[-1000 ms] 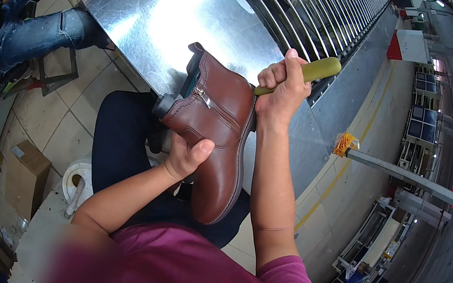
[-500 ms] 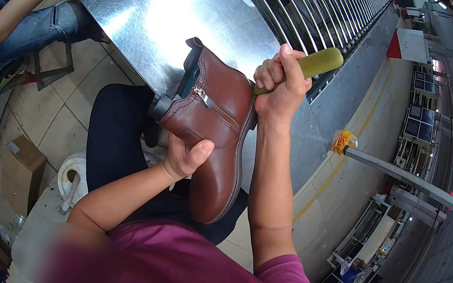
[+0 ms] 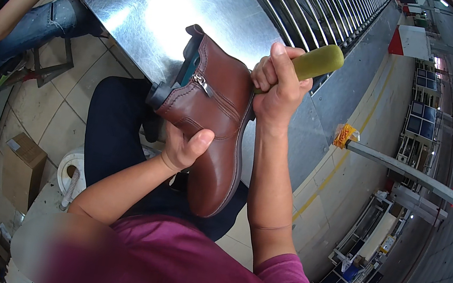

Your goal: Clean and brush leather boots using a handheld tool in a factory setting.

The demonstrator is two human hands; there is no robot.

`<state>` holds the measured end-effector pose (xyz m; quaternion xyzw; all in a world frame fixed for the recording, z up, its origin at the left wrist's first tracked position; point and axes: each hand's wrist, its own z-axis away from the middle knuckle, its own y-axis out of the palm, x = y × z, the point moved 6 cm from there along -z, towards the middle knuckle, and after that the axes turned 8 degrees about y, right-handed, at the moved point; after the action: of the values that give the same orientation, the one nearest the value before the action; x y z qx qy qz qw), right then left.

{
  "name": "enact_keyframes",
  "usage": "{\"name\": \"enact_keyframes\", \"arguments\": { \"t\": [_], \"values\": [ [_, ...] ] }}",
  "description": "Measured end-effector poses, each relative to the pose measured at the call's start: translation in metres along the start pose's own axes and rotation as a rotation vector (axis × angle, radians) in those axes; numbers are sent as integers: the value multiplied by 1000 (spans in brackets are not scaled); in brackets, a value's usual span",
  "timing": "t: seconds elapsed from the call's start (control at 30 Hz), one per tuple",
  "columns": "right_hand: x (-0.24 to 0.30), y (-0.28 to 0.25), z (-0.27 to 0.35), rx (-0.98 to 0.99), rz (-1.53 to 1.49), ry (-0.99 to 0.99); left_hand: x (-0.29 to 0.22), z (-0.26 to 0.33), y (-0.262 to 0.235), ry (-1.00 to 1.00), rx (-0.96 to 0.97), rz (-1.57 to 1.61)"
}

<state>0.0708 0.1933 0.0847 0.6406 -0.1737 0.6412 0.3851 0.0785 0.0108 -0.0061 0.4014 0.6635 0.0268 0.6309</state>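
Observation:
A brown leather ankle boot with a side zip lies tilted over my lap, its toe pointing toward me and its opening to the far left. My left hand grips it at the instep, thumb on the upper and fingers hidden beneath. My right hand is wrapped round an olive-green, round-ended handle beside the boot's heel. What the handle's other end carries is hidden behind the fist and the boot. A dark strip shows at the boot's opening.
Beyond the boot stands a shiny metal table, with a rack of parallel metal bars at its right. Another person's arm reaches in at the upper left. A cardboard box sits on the floor; a grey rail juts in at right.
The boot and both hands have shifted slightly up and to the left in the view. Both grips stay the same.

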Motion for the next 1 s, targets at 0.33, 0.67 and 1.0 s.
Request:
{"name": "enact_keyframes", "arguments": {
  "t": [0.33,0.67,1.0],
  "values": [
    [-2,2,56,-16,34,-187,-15,-11,5,34,8,25],
    [-1,-118,160,-302,-206,-218,-2,-13,-2,-21,40,14],
    [-40,-251,224,-717,-294,-184,22,-13,-17,-71,27,37]
  ]
}}
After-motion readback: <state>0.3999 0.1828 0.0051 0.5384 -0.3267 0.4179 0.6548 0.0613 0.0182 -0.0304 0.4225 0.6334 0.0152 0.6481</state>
